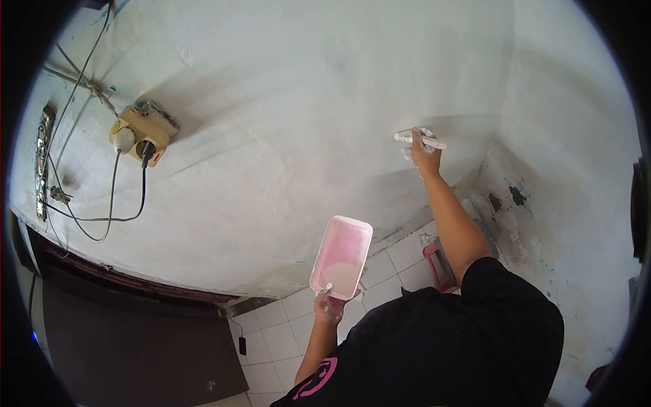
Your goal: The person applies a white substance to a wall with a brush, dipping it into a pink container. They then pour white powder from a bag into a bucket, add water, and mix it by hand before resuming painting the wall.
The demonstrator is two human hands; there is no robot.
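Observation:
My left hand [329, 308] grips a pink plastic tray [330, 241] by its near end, with the thumb over the rim. Pale, whitish paint [346, 277] pools in the tray's lower half. Up and to the right, my right hand [426, 159] is closed around a paintbrush [434, 143] coated in white, held against or very close to the whitish wall [291, 136]. White smears cover the fingers of both hands. Which part of the brush touches the wall is hard to make out.
A yellowish power socket [146, 136] with two plugs and hanging cables is on the wall at the upper left. Below it stands a dark brown panel [135, 339]. White floor tiles [285, 332] and a red-framed object [434, 264] lie below. The right-hand wall [542, 224] is chipped.

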